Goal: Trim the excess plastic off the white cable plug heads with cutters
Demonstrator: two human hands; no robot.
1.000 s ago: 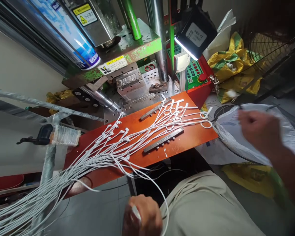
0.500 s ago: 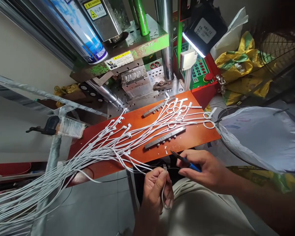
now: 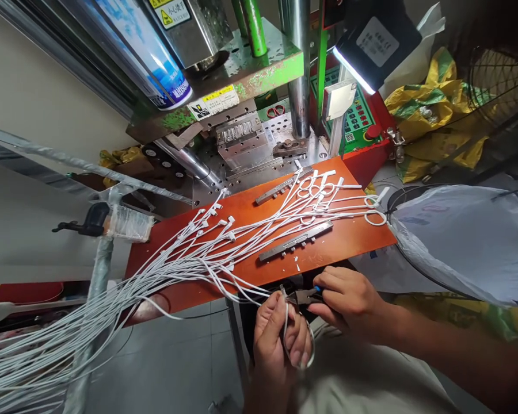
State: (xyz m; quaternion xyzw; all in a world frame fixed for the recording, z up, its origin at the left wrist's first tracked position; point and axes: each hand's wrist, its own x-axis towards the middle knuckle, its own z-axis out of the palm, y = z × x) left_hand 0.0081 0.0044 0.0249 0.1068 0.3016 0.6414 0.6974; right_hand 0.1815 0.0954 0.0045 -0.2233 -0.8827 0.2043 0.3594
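Observation:
My left hand [image 3: 276, 333] pinches a white cable [image 3: 312, 348] close to its end, and the cable loops below the fingers. Closed round blue-handled pliers [image 3: 304, 296], my right hand [image 3: 349, 296] is just right of the left one. The jaws of the pliers point left and lie close to the cable end by my left fingertips; whether they touch it I cannot tell. Beyond the hands, a bundle of white cables [image 3: 155, 282] spreads over the orange board [image 3: 349, 241]. Two metal bars [image 3: 296, 242] with small pegs lie on that board.
A press with a green-edged plate [image 3: 267, 77] stands behind the board, with a metal mould [image 3: 242, 144] beneath. A lit lamp [image 3: 375, 46] hangs at upper right. A white bag-lined container [image 3: 461, 236] is to the right, and a wrapped metal frame [image 3: 99, 276] at left.
My right hand has brought the pliers left and turned them, so their jaws are now beside the cable end at my left fingers. The cable loop shows wider. The view has shifted slightly.

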